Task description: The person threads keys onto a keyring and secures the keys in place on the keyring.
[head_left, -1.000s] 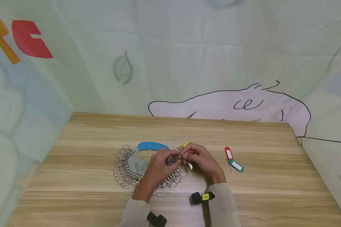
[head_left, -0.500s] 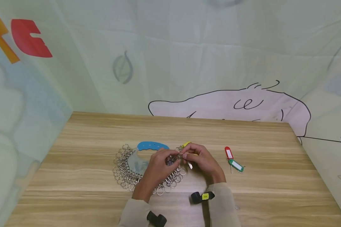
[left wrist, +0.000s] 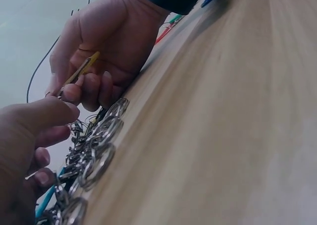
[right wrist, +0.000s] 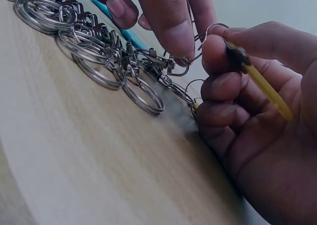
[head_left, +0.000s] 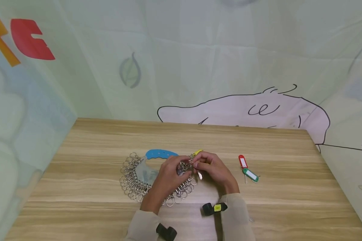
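On the table a blue-handled key holder [head_left: 160, 154] carries many swivel clasps and split rings [head_left: 138, 194] round a clear plate [head_left: 145, 173]. My left hand [head_left: 170, 175] is over its right side. In the right wrist view, the left thumb and finger pinch a swivel clasp [right wrist: 168, 65]. My right hand [head_left: 215, 169] faces it, pinching a thin wire ring [right wrist: 214, 28] with a yellow key tag [right wrist: 270, 91] lying against the palm. A silver key [head_left: 200, 175] hangs below the right fingers. The fingertips hide where ring and clasp meet.
Right of the hands lie a red key tag [head_left: 242, 161] and a green key tag [head_left: 251, 175], with a thin key beside them. Another yellow tag [head_left: 197, 152] shows behind the right fingers. A printed cloth [head_left: 181, 67] stands behind the wooden table [head_left: 93, 144].
Both hands stay nearly in place. The silver key has shifted slightly left and hangs steeper. The yellow edge seen earlier between the right fingers in the head view is now hidden.
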